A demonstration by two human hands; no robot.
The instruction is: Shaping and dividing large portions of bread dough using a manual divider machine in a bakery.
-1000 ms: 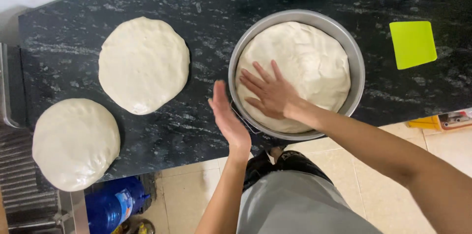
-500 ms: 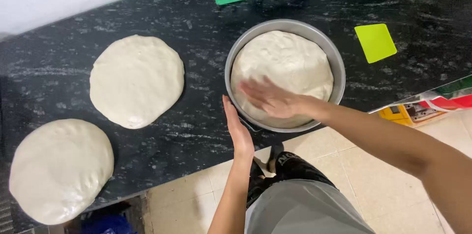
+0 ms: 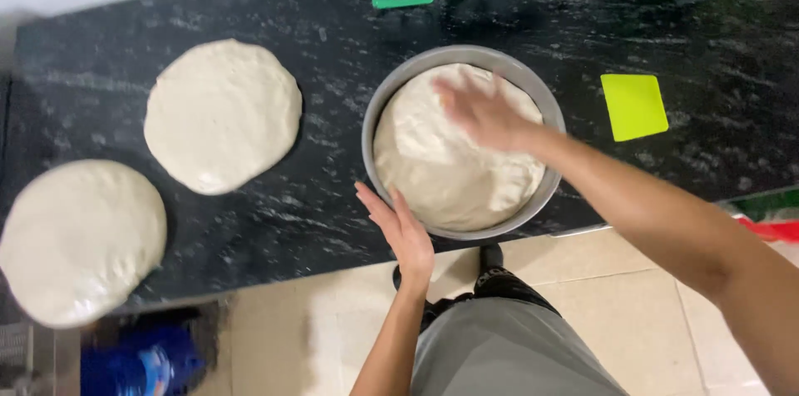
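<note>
My right hand [image 3: 483, 110] lies spread flat on the pale round dough [image 3: 454, 167] in the grey metal pan [image 3: 376, 117] — my left hand [image 3: 405, 232], open-palmed, braces the pan's near-left rim.

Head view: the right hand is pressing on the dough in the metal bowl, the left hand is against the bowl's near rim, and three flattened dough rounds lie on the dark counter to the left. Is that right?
Not quite. The head view shows two flattened dough rounds, not three: one beside the metal bowl and one at the dark counter's left edge. The rest holds: right hand on the dough, left hand at the near rim.
</note>
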